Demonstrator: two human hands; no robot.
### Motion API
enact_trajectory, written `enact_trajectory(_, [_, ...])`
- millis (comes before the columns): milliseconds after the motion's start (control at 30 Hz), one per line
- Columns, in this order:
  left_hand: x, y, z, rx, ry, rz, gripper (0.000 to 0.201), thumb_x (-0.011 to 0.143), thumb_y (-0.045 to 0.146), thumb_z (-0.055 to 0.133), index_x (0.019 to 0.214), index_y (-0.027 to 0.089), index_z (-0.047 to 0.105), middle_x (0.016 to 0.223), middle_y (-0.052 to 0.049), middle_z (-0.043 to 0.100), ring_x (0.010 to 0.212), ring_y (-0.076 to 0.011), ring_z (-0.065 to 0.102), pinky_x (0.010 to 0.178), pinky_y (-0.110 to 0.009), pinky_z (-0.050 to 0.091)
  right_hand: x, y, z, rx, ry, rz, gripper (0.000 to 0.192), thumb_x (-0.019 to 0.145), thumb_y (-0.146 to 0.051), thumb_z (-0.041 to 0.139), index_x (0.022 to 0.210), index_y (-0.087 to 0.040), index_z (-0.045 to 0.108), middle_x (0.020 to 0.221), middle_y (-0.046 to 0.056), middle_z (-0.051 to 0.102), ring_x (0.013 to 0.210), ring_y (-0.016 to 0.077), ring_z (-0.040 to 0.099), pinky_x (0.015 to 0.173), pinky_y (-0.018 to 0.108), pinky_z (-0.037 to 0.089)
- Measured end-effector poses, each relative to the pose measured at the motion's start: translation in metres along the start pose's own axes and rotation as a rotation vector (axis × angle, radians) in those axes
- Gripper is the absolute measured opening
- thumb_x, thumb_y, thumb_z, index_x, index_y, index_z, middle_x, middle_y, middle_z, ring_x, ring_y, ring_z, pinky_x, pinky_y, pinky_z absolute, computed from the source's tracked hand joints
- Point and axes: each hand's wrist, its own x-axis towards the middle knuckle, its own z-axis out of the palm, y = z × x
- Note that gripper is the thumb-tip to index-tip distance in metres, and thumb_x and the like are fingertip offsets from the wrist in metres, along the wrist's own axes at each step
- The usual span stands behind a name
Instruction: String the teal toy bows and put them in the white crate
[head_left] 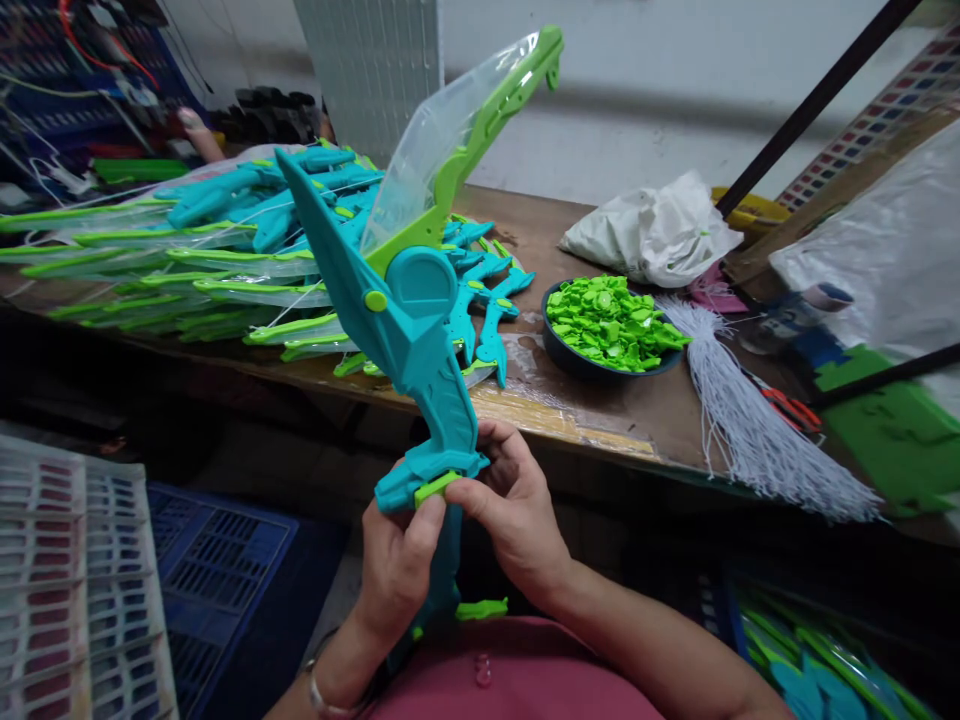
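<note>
I hold a teal and green plastic toy bird [409, 320] upright in front of me, one clear film wing on a green arm [480, 120] raised. My left hand [397, 565] grips the base from below, thumb on a small green tab [437, 487]. My right hand [510, 510] pinches the same base and tab from the right. A second teal piece with a green clip [480, 608] hangs below my hands.
A pile of finished teal and green toys [225, 250] lies on the wooden table [600, 410]. A dark bowl of green clips [611, 325], a bundle of white strings [750, 420], a white bag [652, 235] and red scissors [791, 408] sit right. Crates [82, 580] stand below left.
</note>
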Motion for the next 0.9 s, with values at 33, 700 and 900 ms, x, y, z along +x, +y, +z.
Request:
enact_trajectory(33, [-0.001, 0.000, 0.000, 0.003, 0.000, -0.006, 0.023, 0.098, 0.029, 0.062, 0.110, 0.029, 0.082, 0.108, 0.000, 0.081, 0.105, -0.0229, 0.073, 0.098, -0.031, 0.055, 0.000, 0.000, 0.000, 0.007, -0.015, 0.010, 0.053, 0.070, -0.035, 0.093, 0.112, -0.026, 0.061, 0.106, 0.001, 0.067, 0.094, 0.0165, 0.064, 0.085, 0.029, 0.057])
enact_trajectory(700, [0.004, 0.001, 0.014, -0.008, 0.041, 0.021, 0.021, 0.100, 0.029, 0.060, 0.104, 0.022, 0.080, 0.098, -0.003, 0.079, 0.087, -0.0203, 0.073, 0.083, -0.030, 0.058, 0.010, -0.007, -0.020, -0.425, -0.095, -0.194, 0.033, 0.088, -0.034, 0.078, 0.114, -0.026, 0.060, 0.107, 0.004, 0.068, 0.097, 0.0211, 0.064, 0.083, 0.035, 0.057])
enact_trajectory(900, [0.010, -0.004, 0.013, 0.023, 0.042, -0.016, 0.023, 0.100, 0.033, 0.060, 0.101, 0.019, 0.078, 0.099, -0.006, 0.079, 0.092, -0.0230, 0.074, 0.087, -0.032, 0.059, 0.014, 0.011, -0.020, -0.411, -0.008, -0.192, 0.037, 0.090, -0.039, 0.075, 0.119, -0.025, 0.059, 0.108, 0.005, 0.067, 0.101, 0.0217, 0.064, 0.081, 0.034, 0.057])
